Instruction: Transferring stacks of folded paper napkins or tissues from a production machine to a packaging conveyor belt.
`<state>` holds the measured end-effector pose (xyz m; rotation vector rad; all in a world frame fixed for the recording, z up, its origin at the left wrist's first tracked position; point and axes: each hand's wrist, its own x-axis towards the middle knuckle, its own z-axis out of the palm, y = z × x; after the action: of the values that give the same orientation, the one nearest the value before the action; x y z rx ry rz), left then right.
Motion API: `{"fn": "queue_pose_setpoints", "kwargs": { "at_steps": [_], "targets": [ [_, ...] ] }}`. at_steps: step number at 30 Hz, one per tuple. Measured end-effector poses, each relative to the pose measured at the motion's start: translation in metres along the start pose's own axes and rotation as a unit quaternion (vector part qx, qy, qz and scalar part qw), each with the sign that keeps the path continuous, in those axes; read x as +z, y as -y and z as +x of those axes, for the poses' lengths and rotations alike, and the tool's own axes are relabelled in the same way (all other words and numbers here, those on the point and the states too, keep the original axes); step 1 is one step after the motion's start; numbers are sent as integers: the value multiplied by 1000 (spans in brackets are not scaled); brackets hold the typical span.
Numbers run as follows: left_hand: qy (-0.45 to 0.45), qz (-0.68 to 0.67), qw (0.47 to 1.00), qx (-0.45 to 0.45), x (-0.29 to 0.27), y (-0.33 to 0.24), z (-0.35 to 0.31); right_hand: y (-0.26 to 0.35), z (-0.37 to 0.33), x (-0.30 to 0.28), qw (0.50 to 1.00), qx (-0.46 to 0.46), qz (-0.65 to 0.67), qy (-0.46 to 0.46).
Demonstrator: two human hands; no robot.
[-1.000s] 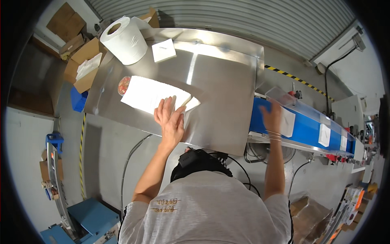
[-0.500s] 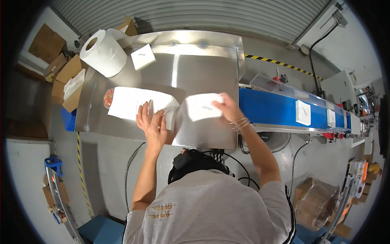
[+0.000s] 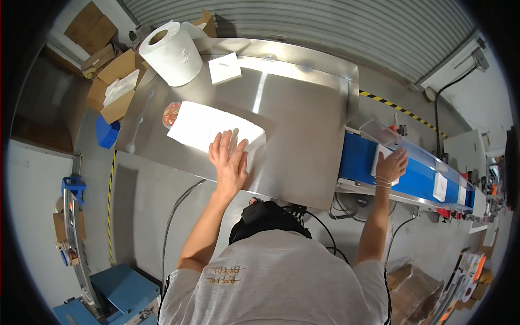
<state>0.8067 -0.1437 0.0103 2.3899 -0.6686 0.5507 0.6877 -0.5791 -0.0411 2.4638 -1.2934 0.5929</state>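
Observation:
A long white block (image 3: 208,122), like a row of folded paper packs side by side, lies on the left part of the metal table. My left hand (image 3: 230,162) rests at its right end with the fingers spread, touching the near edge. Off to the right, my right hand (image 3: 394,163) lies over a flat white square pack (image 3: 377,157) on the blue conveyor belt (image 3: 356,157). Its fingers are stretched out and cover much of that pack. Touching the block's left end is a rounded red-patterned thing (image 3: 171,115).
At the table's (image 3: 303,130) back left stand a big white roll (image 3: 176,59) and another white square pack (image 3: 225,69). A cardboard box (image 3: 111,89) sits beyond the left edge. More white packs (image 3: 440,187) ride farther along the belt, beside a clear guard (image 3: 403,140).
My right hand has carried a white pack from above the table rightward onto the belt, and its fingers have spread. My left hand stays at the block's right end. The view has shifted.

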Motion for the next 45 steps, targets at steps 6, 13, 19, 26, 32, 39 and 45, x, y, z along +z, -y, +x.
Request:
{"fn": "queue_pose_setpoints", "kwargs": {
  "at_steps": [6, 13, 19, 26, 32, 39, 45],
  "targets": [
    [24, -36, 999, -2, -8, 0, 0, 159, -48, -95, 743, -381, 507, 215],
    [34, -21, 999, -12, -14, 6, 7, 226, -89, -70, 537, -273, 669, 436],
    [13, 17, 1000, -21, -12, 18, 8, 117, -64, -27, 619, 77, 698, 352],
    [14, 41, 999, 17, -9, 20, 8, 4, 3, 23, 918, 56, 338, 199],
    [10, 35, 998, 50, -9, 18, 9, 95, -20, -69, 971, -164, 176, 11],
    [35, -27, 997, 64, -11, 20, 14, 241, -87, -87, 605, -375, 630, 311],
    [2, -22, 1000, -9, -18, 34, 14, 188, -93, -53, 599, -83, 669, 431]
  ]
}}
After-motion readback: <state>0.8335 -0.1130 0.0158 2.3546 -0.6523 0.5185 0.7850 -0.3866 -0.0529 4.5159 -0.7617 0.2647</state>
